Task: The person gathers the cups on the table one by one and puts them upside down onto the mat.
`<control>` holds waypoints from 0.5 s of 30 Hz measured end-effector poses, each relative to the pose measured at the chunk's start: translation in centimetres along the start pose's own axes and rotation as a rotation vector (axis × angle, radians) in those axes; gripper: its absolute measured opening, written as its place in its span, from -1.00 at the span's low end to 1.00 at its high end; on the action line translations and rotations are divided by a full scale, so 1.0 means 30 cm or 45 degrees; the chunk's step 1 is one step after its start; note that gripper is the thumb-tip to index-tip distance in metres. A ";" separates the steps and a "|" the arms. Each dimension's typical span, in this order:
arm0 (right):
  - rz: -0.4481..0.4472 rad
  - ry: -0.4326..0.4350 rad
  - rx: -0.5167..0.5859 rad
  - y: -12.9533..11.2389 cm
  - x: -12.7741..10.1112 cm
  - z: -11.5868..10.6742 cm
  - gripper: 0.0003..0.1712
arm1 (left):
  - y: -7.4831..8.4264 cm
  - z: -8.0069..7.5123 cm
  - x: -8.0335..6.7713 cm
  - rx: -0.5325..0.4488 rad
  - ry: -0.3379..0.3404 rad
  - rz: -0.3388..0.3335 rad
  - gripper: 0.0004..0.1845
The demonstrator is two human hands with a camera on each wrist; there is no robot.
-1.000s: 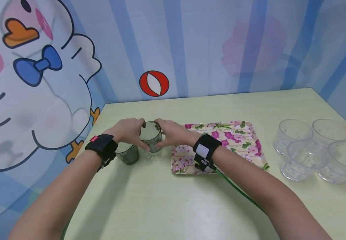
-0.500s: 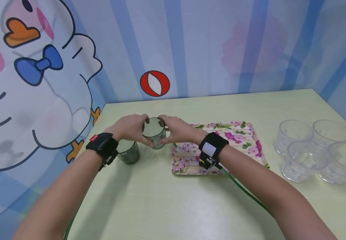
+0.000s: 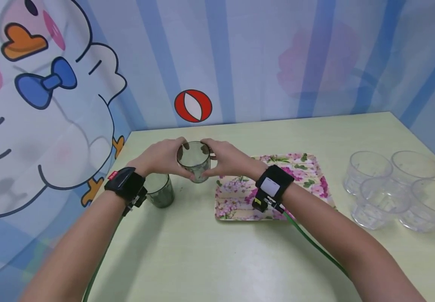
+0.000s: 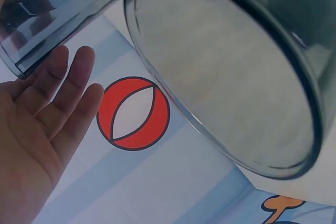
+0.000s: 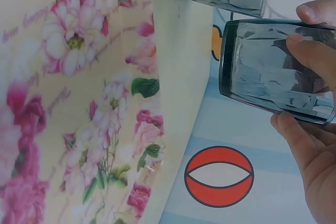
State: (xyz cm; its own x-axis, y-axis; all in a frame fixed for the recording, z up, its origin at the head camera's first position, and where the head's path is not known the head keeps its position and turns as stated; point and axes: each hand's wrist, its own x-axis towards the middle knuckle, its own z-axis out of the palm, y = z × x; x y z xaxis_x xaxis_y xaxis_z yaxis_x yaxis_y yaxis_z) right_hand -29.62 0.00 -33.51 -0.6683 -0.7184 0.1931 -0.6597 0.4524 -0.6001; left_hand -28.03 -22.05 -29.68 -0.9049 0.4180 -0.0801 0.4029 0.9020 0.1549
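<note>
A smoky-grey drinking glass (image 3: 194,160) is held upright between my two hands, raised off the table. On its left side my left hand (image 3: 160,157) grips it, thumb toward me. From the right, my right hand (image 3: 229,159) holds it with thumb and fingers. In the right wrist view the base of the held glass (image 5: 273,72) appears free of the table. A second smoky glass (image 3: 160,195) stands under my left wrist, and its open mouth fills much of the left wrist view. To the right, partly beneath my right wrist, lies a flower-patterned tray (image 3: 236,206).
Several clear plastic cups (image 3: 385,201) stand close together on the right of the pale table (image 3: 202,256). A cartoon-printed backdrop (image 3: 247,63) rises behind the table and on its left. Green cables (image 3: 315,247) run from the wrist cameras along both arms.
Both hands have moved the held glass upward and slightly to the right. The second glass, the tray and the clear cups have stayed in place.
</note>
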 end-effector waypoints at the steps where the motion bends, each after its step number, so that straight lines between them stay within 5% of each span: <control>1: -0.004 0.008 0.004 0.000 -0.002 -0.004 -0.04 | 0.001 -0.002 -0.001 -0.013 0.004 0.000 -0.01; 15: 0.011 0.059 0.061 0.004 -0.035 -0.044 0.02 | 0.032 -0.008 -0.007 -0.188 0.086 0.035 -0.01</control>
State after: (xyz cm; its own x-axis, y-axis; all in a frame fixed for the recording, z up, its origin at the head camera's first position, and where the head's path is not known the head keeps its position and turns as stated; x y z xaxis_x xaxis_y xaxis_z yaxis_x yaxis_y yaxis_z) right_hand -29.45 1.50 -32.75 -0.6897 -0.6890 0.2228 -0.6376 0.4319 -0.6379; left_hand -27.50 -21.30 -29.28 -0.9031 0.4294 -0.0084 0.4074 0.8627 0.2997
